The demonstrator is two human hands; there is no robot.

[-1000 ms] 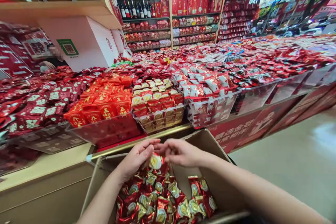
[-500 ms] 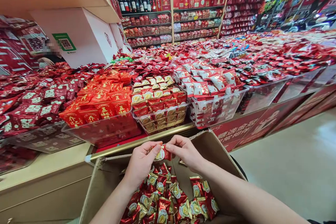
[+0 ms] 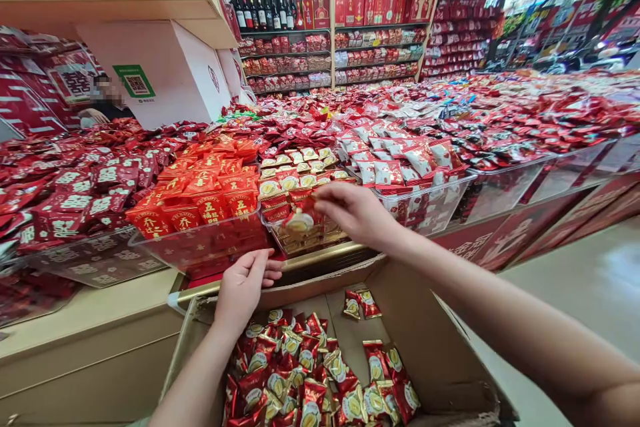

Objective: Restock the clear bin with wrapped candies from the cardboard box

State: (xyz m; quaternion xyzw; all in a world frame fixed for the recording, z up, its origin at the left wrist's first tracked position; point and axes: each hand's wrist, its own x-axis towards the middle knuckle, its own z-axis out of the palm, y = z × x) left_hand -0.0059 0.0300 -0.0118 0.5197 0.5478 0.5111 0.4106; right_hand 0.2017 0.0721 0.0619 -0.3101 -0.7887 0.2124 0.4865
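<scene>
My right hand [image 3: 353,210] pinches one end of a wrapped durian candy [image 3: 300,221], red with a pale oval picture and slightly blurred. It hangs in front of a clear plastic bin [image 3: 306,244] stacked with rows of the same candies; whether it touches them I cannot tell. Over the back left edge of a cardboard box [image 3: 400,307], my left hand [image 3: 247,283] is open and holds nothing, its fingers loosely extended. Inside the box lie many loose durian candies [image 3: 310,352] in red and gold wrappers, with a small pair apart near the back wall.
Left of the durian bin stands a bin of orange-red packets [image 3: 207,190]; on its right is one with white and red packets [image 3: 400,160]. A gold counter edge [image 3: 320,259] runs behind the box. A person [image 3: 107,103] is behind the counter at left.
Both hands held the candy together over the box. My left hand has let go and moved left; my right hand has carried the candy up and forward to the durian bin.
</scene>
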